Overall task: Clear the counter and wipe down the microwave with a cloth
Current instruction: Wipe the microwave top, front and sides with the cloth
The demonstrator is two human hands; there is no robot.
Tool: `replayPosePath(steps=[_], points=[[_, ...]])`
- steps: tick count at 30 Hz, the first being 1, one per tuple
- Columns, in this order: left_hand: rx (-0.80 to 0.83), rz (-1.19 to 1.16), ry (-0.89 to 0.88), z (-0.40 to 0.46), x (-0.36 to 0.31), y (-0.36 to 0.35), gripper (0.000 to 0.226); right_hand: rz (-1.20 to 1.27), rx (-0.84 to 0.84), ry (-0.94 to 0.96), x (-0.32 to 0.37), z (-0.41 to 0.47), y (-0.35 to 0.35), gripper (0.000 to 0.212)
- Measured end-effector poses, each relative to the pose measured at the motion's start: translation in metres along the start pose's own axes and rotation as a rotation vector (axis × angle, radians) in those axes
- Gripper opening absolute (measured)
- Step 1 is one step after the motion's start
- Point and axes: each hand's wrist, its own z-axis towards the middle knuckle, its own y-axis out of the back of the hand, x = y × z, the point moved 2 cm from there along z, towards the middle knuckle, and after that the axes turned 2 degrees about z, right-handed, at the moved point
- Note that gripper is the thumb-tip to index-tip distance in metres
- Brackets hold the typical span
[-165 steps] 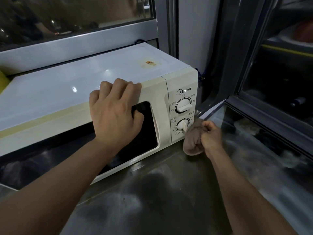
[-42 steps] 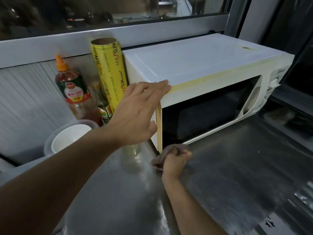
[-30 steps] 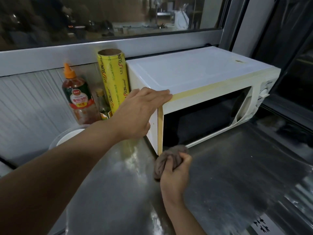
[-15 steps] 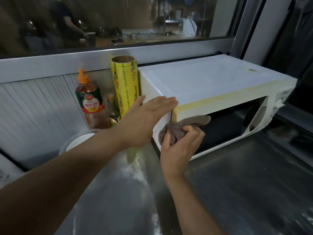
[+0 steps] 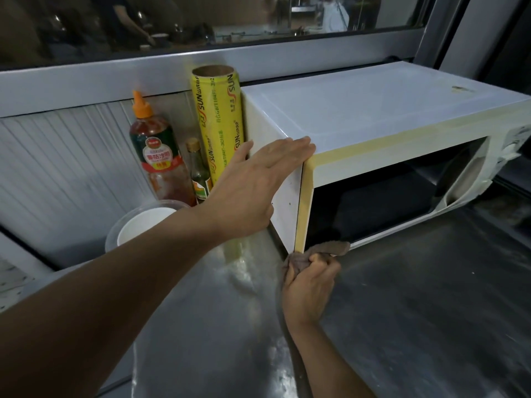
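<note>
The white box-shaped microwave with yellowed front trim (image 5: pixel 373 116) is positioned on the brushed stainless-steel counter (image 5: pixel 416 297), against the rear window frame. The crumpled grey-brown cloth (image 5: pixel 321 249) is pressed against the lower left front corner of the microwave, at the point where the yellowed trim meets the counter. The cloth is clenched in the right hand (image 5: pixel 309 285), with the fingers curled tightly around it. The left hand (image 5: pixel 253 188) is laid flat and open against the left side panel of the microwave; nothing is grasped, and its fingertips reach the upper front corner. Just beside the left panel, a yellow upright roll of cling film (image 5: pixel 219 122) is placed. Further left, a small dark glass bottle with a gold cap (image 5: pixel 198 170) and a red sauce bottle with an orange nozzle (image 5: pixel 156 153) are located. A clear round plastic container (image 5: pixel 138 225) is set in front of them, partly hidden by the left forearm.
</note>
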Motion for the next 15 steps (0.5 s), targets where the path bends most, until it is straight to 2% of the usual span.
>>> replayPosePath(steps=[6, 8, 11, 15], points=[[0.012, 0.01, 0.027, -0.003, -0.006, 0.003, 0.099, 0.031, 0.109, -0.039, -0.002, -0.002, 0.026, 0.03], [0.015, 0.035, 0.033, -0.002, -0.009, 0.005, 0.096, 0.132, 0.048, 0.034, 0.006, -0.002, 0.051, 0.027], [-0.024, 0.079, 0.019, -0.001, -0.016, 0.01, 0.089, 0.342, -0.156, 0.131, 0.034, 0.018, 0.087, 0.027], [-0.151, -0.021, -0.023, 0.006, -0.028, 0.017, 0.077, 0.431, -0.269, 0.171, 0.072, 0.047, 0.083, 0.036]])
